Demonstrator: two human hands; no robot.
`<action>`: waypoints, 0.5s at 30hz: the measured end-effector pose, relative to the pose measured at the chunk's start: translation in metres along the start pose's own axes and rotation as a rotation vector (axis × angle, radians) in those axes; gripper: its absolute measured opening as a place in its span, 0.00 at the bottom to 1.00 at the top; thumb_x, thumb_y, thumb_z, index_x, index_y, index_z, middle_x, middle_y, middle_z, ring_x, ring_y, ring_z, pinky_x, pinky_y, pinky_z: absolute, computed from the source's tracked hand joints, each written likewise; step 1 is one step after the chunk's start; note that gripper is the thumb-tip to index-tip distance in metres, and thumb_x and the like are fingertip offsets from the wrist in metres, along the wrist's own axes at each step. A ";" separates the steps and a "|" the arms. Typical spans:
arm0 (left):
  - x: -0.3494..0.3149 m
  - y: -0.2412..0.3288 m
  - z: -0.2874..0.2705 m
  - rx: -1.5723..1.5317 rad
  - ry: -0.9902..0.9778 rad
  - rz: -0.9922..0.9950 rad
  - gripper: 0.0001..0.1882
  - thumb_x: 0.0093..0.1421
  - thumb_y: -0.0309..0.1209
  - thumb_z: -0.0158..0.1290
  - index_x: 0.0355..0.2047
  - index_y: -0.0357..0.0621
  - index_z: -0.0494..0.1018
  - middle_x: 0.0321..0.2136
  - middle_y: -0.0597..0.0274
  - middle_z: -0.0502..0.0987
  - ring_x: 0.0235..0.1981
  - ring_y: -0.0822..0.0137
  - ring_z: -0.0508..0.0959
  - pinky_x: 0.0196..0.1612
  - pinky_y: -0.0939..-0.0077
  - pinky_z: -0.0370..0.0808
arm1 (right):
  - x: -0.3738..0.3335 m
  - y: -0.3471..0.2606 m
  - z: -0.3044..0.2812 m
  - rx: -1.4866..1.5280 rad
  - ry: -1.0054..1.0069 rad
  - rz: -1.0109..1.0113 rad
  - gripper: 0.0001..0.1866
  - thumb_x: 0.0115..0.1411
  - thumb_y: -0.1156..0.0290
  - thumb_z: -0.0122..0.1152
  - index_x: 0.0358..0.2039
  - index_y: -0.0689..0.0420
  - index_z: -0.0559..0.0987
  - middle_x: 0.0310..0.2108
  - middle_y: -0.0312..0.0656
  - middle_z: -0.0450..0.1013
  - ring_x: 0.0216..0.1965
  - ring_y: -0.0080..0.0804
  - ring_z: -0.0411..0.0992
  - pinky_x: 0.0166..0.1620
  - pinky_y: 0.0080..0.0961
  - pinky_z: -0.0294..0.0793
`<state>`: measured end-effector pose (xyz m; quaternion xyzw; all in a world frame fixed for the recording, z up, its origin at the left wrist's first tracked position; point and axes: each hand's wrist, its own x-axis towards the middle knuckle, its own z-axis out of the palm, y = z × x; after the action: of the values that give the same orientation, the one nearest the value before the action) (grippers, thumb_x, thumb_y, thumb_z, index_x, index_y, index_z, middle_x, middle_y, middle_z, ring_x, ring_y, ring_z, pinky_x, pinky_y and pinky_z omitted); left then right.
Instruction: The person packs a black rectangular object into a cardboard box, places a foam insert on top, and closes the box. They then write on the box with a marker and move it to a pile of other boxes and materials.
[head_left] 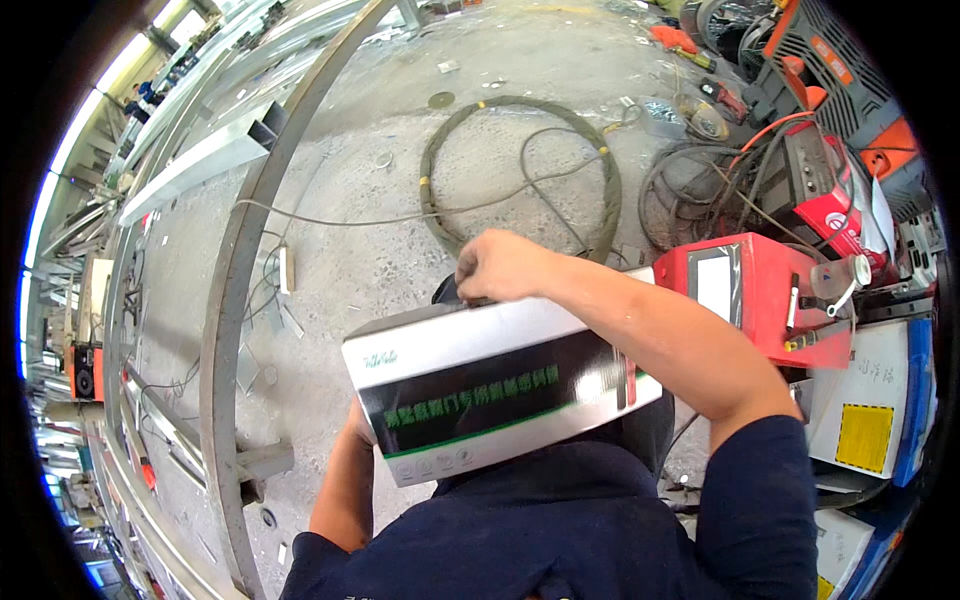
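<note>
A long white cardboard box (pixel 365 375) with a black printed panel lies tilted across my lap. Its left end sits lower than its right. My right hand (pixel 500 265) reaches over from the right, fingers curled and pressed together on the box's top edge. Exactly what part they pinch is partly hidden. My left hand (pixel 361 418) is against the box's left end, its fingers out of sight behind the carton. My right forearm covers the upper right part of the box.
A dark ring of bundled hose (pixel 428 165) lies on the concrete floor ahead. A steel frame beam (pixel 235 250) stands at left. To the right are a red machine (pixel 765 260), tangled black cables (pixel 680 190), an orange-grey case (pixel 835 70) and white boxes (pixel 870 380).
</note>
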<state>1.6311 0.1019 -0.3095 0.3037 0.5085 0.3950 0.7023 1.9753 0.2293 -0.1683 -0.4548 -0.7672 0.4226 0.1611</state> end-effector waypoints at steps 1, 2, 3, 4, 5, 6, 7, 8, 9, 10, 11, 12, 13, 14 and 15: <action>-0.002 0.009 -0.014 0.296 -0.082 0.045 0.25 0.72 0.45 0.43 0.56 0.37 0.72 0.51 0.61 0.77 0.52 0.66 0.73 0.54 0.68 0.71 | 0.011 0.009 0.003 -0.084 -0.034 -0.023 0.15 0.50 0.60 0.65 0.31 0.60 0.85 0.29 0.52 0.80 0.29 0.45 0.78 0.38 0.39 0.76; 0.006 0.034 0.007 0.417 0.086 0.024 0.29 0.72 0.52 0.38 0.55 0.40 0.73 0.50 0.58 0.78 0.51 0.68 0.73 0.55 0.68 0.70 | 0.017 0.022 0.004 -0.173 -0.059 -0.023 0.17 0.50 0.59 0.65 0.30 0.60 0.85 0.27 0.53 0.79 0.29 0.46 0.78 0.38 0.39 0.76; 0.010 0.064 0.023 0.534 0.107 0.185 0.32 0.72 0.55 0.35 0.57 0.39 0.71 0.51 0.56 0.76 0.51 0.66 0.74 0.57 0.66 0.68 | 0.018 0.031 0.003 -0.267 -0.081 -0.008 0.18 0.50 0.57 0.65 0.30 0.61 0.85 0.26 0.53 0.79 0.29 0.46 0.78 0.37 0.39 0.76; 0.008 0.092 0.032 0.648 0.176 0.345 0.36 0.72 0.57 0.32 0.60 0.39 0.68 0.53 0.54 0.75 0.51 0.63 0.74 0.58 0.65 0.66 | 0.022 0.030 0.009 -0.169 -0.136 0.122 0.20 0.49 0.53 0.65 0.29 0.61 0.85 0.26 0.55 0.78 0.30 0.47 0.78 0.37 0.41 0.77; 0.000 0.123 0.058 0.612 0.146 0.536 0.36 0.72 0.56 0.32 0.62 0.37 0.64 0.56 0.52 0.72 0.55 0.59 0.73 0.59 0.62 0.66 | 0.030 0.025 0.017 -0.252 -0.171 0.067 0.20 0.50 0.54 0.64 0.29 0.60 0.85 0.27 0.55 0.79 0.32 0.48 0.79 0.38 0.41 0.77; -0.009 0.151 0.080 0.570 0.056 0.667 0.36 0.71 0.57 0.34 0.62 0.37 0.64 0.56 0.49 0.73 0.57 0.57 0.73 0.60 0.61 0.65 | 0.038 0.014 0.025 -0.335 -0.202 -0.006 0.19 0.50 0.55 0.64 0.30 0.60 0.85 0.29 0.55 0.79 0.34 0.49 0.79 0.39 0.42 0.77; -0.026 0.179 0.113 0.748 -0.059 0.705 0.40 0.68 0.60 0.37 0.63 0.35 0.62 0.54 0.48 0.75 0.56 0.56 0.74 0.60 0.58 0.66 | 0.039 -0.002 0.031 -0.385 -0.176 -0.017 0.18 0.49 0.57 0.65 0.30 0.60 0.86 0.32 0.54 0.80 0.37 0.48 0.79 0.41 0.41 0.78; -0.033 0.193 0.133 0.911 -0.119 0.682 0.42 0.64 0.57 0.49 0.64 0.32 0.61 0.51 0.42 0.76 0.54 0.52 0.76 0.58 0.57 0.69 | 0.035 -0.022 0.029 -0.296 -0.132 0.062 0.15 0.49 0.63 0.65 0.30 0.62 0.85 0.35 0.53 0.80 0.39 0.48 0.79 0.43 0.41 0.78; -0.034 0.196 0.162 1.168 -0.124 0.607 0.42 0.62 0.55 0.53 0.63 0.31 0.61 0.50 0.41 0.76 0.53 0.50 0.76 0.57 0.57 0.70 | 0.045 -0.022 0.036 -0.326 -0.134 0.106 0.13 0.49 0.65 0.64 0.29 0.62 0.85 0.35 0.54 0.80 0.39 0.49 0.79 0.43 0.41 0.78; -0.036 0.194 0.194 1.430 -0.123 0.522 0.42 0.59 0.52 0.56 0.63 0.31 0.61 0.50 0.40 0.77 0.52 0.49 0.77 0.55 0.57 0.71 | 0.054 -0.016 0.042 -0.345 -0.141 0.147 0.11 0.49 0.67 0.63 0.28 0.62 0.85 0.35 0.55 0.80 0.39 0.49 0.79 0.43 0.42 0.78; -0.037 0.189 0.222 1.693 -0.108 0.431 0.42 0.57 0.49 0.60 0.62 0.30 0.62 0.49 0.38 0.77 0.51 0.47 0.77 0.54 0.57 0.72 | 0.049 -0.006 0.041 -0.343 -0.112 0.134 0.11 0.49 0.68 0.62 0.29 0.62 0.85 0.34 0.55 0.80 0.39 0.49 0.80 0.42 0.42 0.78; -0.028 0.174 0.241 1.730 -0.026 0.197 0.40 0.51 0.44 0.65 0.58 0.30 0.66 0.46 0.38 0.77 0.49 0.43 0.77 0.51 0.56 0.73 | 0.047 -0.001 0.038 -0.349 -0.084 0.107 0.11 0.49 0.69 0.61 0.29 0.61 0.86 0.34 0.55 0.80 0.38 0.49 0.80 0.42 0.43 0.78; -0.021 0.162 0.243 1.808 -0.047 0.277 0.39 0.51 0.45 0.66 0.56 0.30 0.67 0.44 0.40 0.77 0.47 0.43 0.77 0.50 0.56 0.73 | 0.044 0.005 0.031 -0.361 -0.050 0.075 0.11 0.49 0.70 0.60 0.30 0.61 0.86 0.34 0.55 0.80 0.37 0.50 0.80 0.41 0.43 0.78; -0.017 0.152 0.237 1.880 -0.060 0.367 0.38 0.50 0.46 0.66 0.53 0.31 0.69 0.43 0.42 0.78 0.46 0.43 0.77 0.49 0.55 0.73 | 0.042 0.010 0.023 -0.444 -0.124 0.032 0.15 0.50 0.67 0.62 0.37 0.61 0.84 0.39 0.55 0.79 0.44 0.49 0.78 0.45 0.45 0.77; -0.014 0.147 0.235 1.951 -0.069 0.455 0.37 0.50 0.48 0.66 0.51 0.31 0.71 0.41 0.43 0.78 0.45 0.43 0.77 0.48 0.55 0.73 | 0.032 0.022 0.018 -0.347 0.118 0.051 0.18 0.51 0.65 0.63 0.40 0.61 0.82 0.43 0.55 0.77 0.48 0.50 0.75 0.49 0.45 0.74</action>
<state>1.8167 0.1583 -0.1106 0.8483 0.5192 -0.0787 0.0682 1.9593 0.2519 -0.2008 -0.5190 -0.8061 0.2605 0.1143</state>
